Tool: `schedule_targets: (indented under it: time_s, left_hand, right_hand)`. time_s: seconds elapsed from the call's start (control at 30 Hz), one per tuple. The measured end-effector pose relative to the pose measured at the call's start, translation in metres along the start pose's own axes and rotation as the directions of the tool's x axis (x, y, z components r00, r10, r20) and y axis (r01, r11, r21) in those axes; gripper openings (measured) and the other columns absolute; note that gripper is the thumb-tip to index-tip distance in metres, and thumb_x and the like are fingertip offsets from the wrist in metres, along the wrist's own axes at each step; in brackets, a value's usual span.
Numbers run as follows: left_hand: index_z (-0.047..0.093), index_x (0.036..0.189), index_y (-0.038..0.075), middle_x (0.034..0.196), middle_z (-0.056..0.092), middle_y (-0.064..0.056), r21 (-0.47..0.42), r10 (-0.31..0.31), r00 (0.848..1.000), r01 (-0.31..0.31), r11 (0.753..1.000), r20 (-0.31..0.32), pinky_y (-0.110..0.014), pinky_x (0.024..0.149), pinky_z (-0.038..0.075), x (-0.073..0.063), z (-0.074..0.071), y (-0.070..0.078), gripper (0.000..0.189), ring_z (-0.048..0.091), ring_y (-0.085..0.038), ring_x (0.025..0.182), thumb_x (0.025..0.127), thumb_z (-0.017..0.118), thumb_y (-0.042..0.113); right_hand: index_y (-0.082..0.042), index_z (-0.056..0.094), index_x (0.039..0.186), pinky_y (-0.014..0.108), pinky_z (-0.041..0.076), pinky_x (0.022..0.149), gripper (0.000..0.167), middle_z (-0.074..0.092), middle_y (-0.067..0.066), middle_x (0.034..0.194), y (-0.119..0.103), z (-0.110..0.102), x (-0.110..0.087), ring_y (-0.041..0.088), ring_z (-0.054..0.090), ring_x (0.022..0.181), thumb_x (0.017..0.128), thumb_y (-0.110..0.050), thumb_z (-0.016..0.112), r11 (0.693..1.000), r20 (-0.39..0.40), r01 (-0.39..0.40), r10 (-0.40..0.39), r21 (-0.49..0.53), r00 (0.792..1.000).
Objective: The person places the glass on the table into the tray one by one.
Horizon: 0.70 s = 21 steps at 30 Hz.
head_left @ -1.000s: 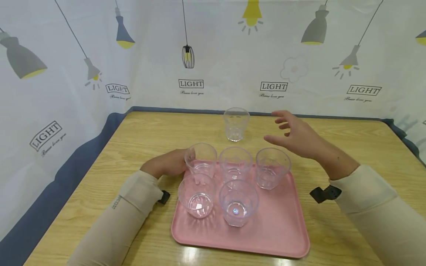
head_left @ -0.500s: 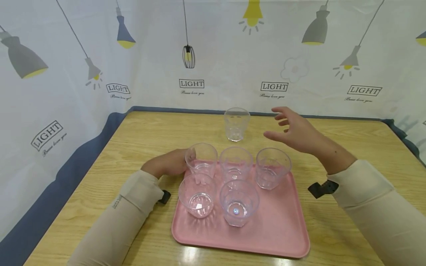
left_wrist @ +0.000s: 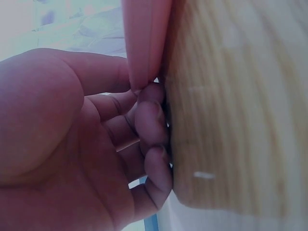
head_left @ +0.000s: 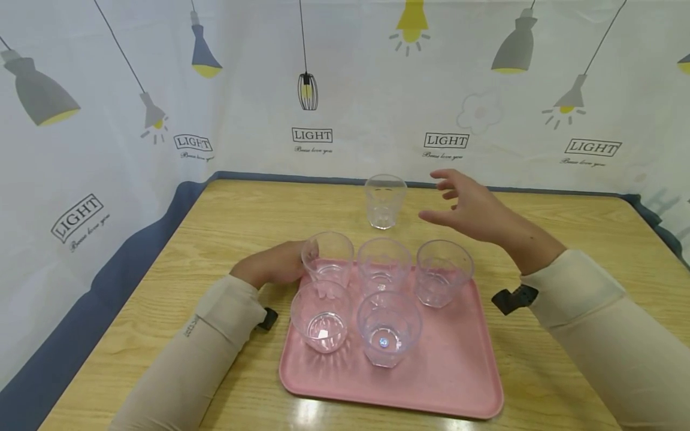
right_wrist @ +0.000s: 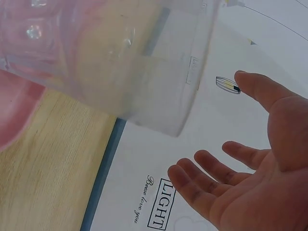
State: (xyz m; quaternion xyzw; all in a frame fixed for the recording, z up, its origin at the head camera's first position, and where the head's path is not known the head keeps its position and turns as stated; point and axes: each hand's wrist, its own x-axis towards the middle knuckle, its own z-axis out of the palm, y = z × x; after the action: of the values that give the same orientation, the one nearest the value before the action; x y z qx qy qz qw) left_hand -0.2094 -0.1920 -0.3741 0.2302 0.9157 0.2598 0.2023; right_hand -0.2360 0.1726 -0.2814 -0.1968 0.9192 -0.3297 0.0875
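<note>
A pink tray [head_left: 453,365] lies on the table, bearing several clear plastic cups, three in the back row and two in front. At its far left corner my left hand [head_left: 272,263] grips the rim; in the left wrist view the thumb lies on one side of the tray edge [left_wrist: 144,38] and curled fingers are under the other. My right hand [head_left: 474,209] is raised with fingers spread, holding nothing. To its left, apart from it, a lone clear cup [head_left: 385,203] stands upright behind the tray. A cup [right_wrist: 139,62] looms close in the right wrist view.
A light wooden table [head_left: 253,206] carries everything. White fabric [head_left: 372,78] printed with lamps hangs along the back and sides. On the tray, the front-right cup [head_left: 389,329] has bare pink surface to its right.
My right hand has moved a little left, toward the lone cup, still with its fingers apart. The left hand, tray and cups keep their places.
</note>
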Motion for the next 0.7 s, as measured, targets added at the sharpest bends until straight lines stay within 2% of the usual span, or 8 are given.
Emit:
schedule_targets:
  time_s: [0.27,0.5,0.7]
  left_hand:
    - [0.050,0.142,0.015,0.147,0.054,-0.011,0.007,-0.003,1.000,0.003,1.000,-0.004,-0.051,0.120,0.033,0.000,0.000,-0.001,0.038,0.045,-0.032,0.141,0.106,0.046,0.028]
    - [0.055,0.133,0.013,0.141,0.058,-0.012,-0.003,-0.011,1.000,0.011,1.000,-0.009,-0.050,0.119,0.036,0.000,0.000,0.000,0.032,0.049,-0.031,0.138,0.105,0.048,0.027]
    - [0.054,0.136,0.013,0.143,0.057,-0.013,0.007,-0.016,1.000,0.016,1.000,-0.013,-0.051,0.119,0.035,0.001,0.000,-0.001,0.035,0.048,-0.033,0.138,0.106,0.048,0.028]
  right_hand:
    - [-0.007,0.024,0.157,0.059,0.044,0.107,0.085,0.038,0.024,0.155,-0.009,0.003,0.009,0.042,0.043,0.139,0.093,-0.042,0.069,0.999,0.013,0.001,0.000,-0.042,1.000]
    - [-0.007,0.024,0.157,0.059,0.044,0.107,0.086,0.038,0.024,0.154,-0.013,0.004,0.021,0.043,0.041,0.140,0.093,-0.041,0.069,0.998,0.022,-0.007,0.008,-0.055,1.000]
    - [-0.005,0.024,0.157,0.058,0.043,0.109,0.088,0.038,0.022,0.155,-0.014,0.005,0.035,0.042,0.042,0.140,0.093,-0.047,0.067,0.996,0.027,-0.015,0.018,-0.091,0.999]
